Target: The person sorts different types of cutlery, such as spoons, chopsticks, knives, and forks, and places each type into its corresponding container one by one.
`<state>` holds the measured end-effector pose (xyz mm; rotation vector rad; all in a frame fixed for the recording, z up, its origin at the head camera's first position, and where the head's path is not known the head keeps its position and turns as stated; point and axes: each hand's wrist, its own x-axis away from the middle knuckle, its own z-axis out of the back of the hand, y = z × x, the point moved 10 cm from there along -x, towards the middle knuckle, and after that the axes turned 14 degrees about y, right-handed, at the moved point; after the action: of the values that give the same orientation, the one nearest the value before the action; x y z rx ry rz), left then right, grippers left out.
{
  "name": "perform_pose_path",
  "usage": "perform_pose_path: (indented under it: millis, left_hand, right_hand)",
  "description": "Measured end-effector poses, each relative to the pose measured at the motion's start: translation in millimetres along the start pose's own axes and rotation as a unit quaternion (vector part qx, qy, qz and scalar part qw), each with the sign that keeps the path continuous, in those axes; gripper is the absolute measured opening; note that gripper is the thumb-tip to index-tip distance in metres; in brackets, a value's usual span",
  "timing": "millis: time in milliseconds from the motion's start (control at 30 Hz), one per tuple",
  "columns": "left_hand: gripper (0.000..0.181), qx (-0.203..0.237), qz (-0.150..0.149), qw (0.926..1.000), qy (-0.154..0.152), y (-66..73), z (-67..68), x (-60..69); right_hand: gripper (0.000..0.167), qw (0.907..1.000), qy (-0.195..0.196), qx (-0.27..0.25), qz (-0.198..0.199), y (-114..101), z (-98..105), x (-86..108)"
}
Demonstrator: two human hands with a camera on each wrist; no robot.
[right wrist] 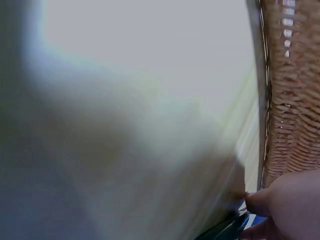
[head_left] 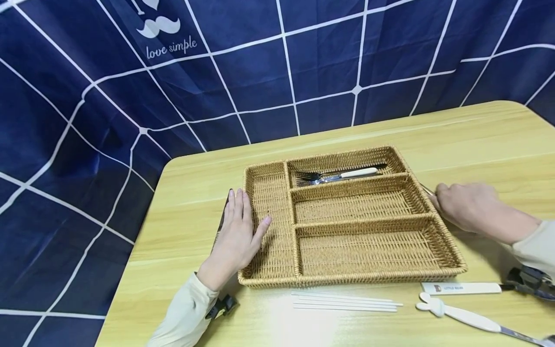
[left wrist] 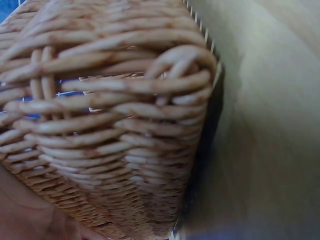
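A wicker cutlery tray (head_left: 299, 250) with several compartments lies on the table. My left hand (head_left: 234, 236) rests along its left rim, fingers straight and thumb over the inside. Past the tray's right side, my right hand (head_left: 466, 205) has curled fingers and pinches a thin, shiny metal utensil (head_left: 427, 190); its kind is mostly hidden. The right wrist view shows the fingers (right wrist: 262, 202) near a dark glossy piece (right wrist: 225, 229), blurred, beside the wicker wall. In the tray's back compartment lie a black fork (head_left: 310, 175) and a white-handled fork (head_left: 357, 173).
Several thin white sticks (head_left: 347, 303) lie in front of the tray. To their right are a white case (head_left: 461, 288) and a utensil with a white rabbit-shaped handle (head_left: 472, 319). A dark strip (head_left: 222, 219) shows beside the left hand. A blue checked curtain (head_left: 247, 72) hangs behind.
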<state>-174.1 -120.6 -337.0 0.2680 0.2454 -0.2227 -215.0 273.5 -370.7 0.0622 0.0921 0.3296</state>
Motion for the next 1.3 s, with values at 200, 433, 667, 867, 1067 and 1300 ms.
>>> perform_pose_path:
  millis: [200, 433, 667, 867, 1067, 1300]
  left_hand:
    - [0.082, -0.002, 0.005, 1.0, -0.001, -1.7, -0.6, -1.8]
    - [0.081, 0.005, 0.01, 0.9999, -0.008, -2.6, -2.9, -1.1]
    - [0.08, 0.0, 0.002, 1.0, 0.005, -2.2, -2.3, -1.9]
    - [0.081, -0.003, 0.003, 1.0, 0.001, -2.5, -3.2, -1.2]
    - [0.082, -0.005, 0.001, 1.0, -0.003, -2.2, -3.9, -0.8]
    - [0.081, -0.007, 0.0, 1.0, -0.004, -1.5, -3.1, -0.5]
  right_hand:
    - [0.02, 0.9999, -0.015, -0.008, -0.002, 6.5, -3.6, 13.5]
    - [0.016, 0.9988, 0.042, -0.024, 0.004, 8.3, 2.9, 11.5]
    - [0.025, 0.9697, 0.235, -0.026, 0.06, 3.7, 46.2, -0.3]
    - [0.033, 0.9346, 0.32, -0.011, 0.155, -10.9, 77.2, -17.9]
    - [0.054, 0.8889, 0.382, 0.005, 0.252, -36.4, 101.0, -29.2]
    - [0.04, 0.8873, 0.337, -0.023, 0.314, -62.7, 107.8, -48.5]
